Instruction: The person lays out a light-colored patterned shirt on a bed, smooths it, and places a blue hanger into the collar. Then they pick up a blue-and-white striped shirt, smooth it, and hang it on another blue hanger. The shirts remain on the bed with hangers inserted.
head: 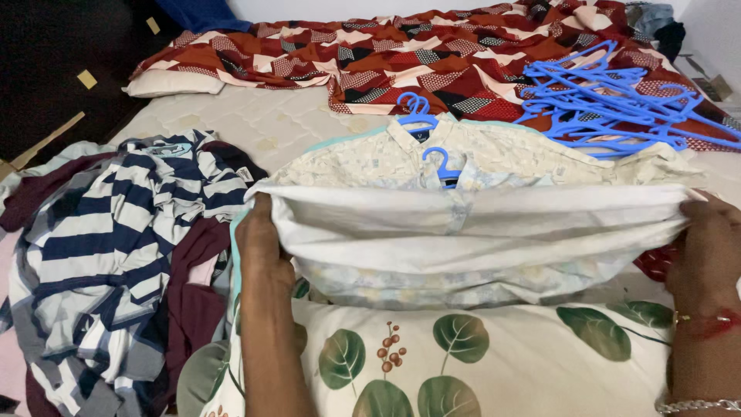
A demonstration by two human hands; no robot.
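Observation:
My left hand (pixel 258 235) grips the left edge of a pale, faintly patterned shirt (pixel 471 247), and my right hand (pixel 706 247) grips its right edge. The shirt is stretched between them, its lower part folded up over shirts hung on blue hangers (pixel 441 164) beneath. It lies over a cream pillow with green leaf print (pixel 502 359) near me. A red thread and a silver bracelet circle my right wrist.
A heap of navy-and-white striped and maroon clothes (pixel 116 255) lies at the left. Several loose blue hangers (pixel 602 100) are piled at the back right on a red patterned sheet (pixel 432 58). The bare quilted mattress (pixel 247 120) shows between them.

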